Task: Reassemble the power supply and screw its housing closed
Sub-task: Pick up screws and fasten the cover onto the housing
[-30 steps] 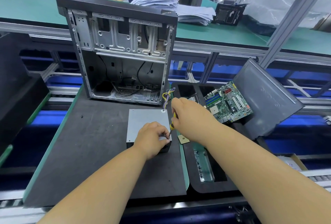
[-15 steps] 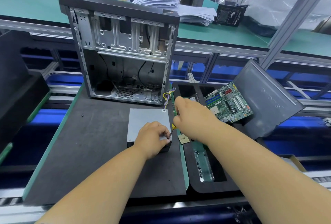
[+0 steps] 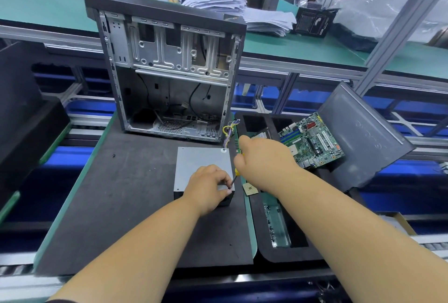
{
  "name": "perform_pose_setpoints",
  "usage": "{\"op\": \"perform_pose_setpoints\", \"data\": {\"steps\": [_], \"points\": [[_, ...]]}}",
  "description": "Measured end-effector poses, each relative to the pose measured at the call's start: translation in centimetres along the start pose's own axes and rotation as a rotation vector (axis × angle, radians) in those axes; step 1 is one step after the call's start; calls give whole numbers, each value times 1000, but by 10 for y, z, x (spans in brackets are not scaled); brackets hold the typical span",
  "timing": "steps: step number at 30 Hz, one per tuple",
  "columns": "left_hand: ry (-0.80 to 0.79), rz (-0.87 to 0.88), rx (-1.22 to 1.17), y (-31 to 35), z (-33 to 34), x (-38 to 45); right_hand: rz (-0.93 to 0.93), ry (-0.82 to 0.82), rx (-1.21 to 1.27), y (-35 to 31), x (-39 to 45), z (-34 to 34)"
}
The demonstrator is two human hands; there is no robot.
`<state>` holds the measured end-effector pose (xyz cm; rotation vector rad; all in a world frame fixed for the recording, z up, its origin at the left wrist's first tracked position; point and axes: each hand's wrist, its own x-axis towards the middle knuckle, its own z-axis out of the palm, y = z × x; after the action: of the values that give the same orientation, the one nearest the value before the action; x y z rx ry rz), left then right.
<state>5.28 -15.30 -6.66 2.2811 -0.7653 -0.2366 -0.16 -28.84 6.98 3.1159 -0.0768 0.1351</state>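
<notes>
The power supply point(image 3: 202, 165) lies flat on the dark mat point(image 3: 121, 193), just in front of the open case point(image 3: 167, 70), its wire bundle point(image 3: 229, 130) curling up at the far right corner. Left hand point(image 3: 208, 187) sits on the near right corner of the housing, fingers curled, fingertips pinched around the tip of the screwdriver point(image 3: 234, 178) right at the corner. Right hand point(image 3: 263, 161) is closed around the yellow handle, shaft angled down and left to that same spot; the screw itself is hidden under the fingers. Just right of the supply, a small square chip point(image 3: 250, 189) rests at the mat's edge. Further right, a motherboard point(image 3: 311, 141) leans in the black tray point(image 3: 286, 251), with a grey side panel point(image 3: 363, 135) propped behind it
</notes>
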Motion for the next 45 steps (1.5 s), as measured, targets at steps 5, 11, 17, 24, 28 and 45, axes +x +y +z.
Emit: {"op": "perform_pose_setpoints", "data": {"steps": [5, 11, 17, 24, 28, 45], "points": [[-9, -4, 2, 0, 0, 0, -95, -20, 87, 1, -1, -6], [-1, 2, 9, -1, 1, 1, -49, 13, -21, 5, 1, 1], [9, 3, 13, 0, 1, 1, -33, -7, 67, 3, -3, 0], [8, -9, 14, 0, 1, 1, -106, 2, 130, 5, -2, 0], [9, 1, 16, -1, 1, 1, -41, 20, 3, 8, -1, 5], [10, 6, 31, -2, 1, 1, -4, 44, 76, 2, -6, 3]]}}
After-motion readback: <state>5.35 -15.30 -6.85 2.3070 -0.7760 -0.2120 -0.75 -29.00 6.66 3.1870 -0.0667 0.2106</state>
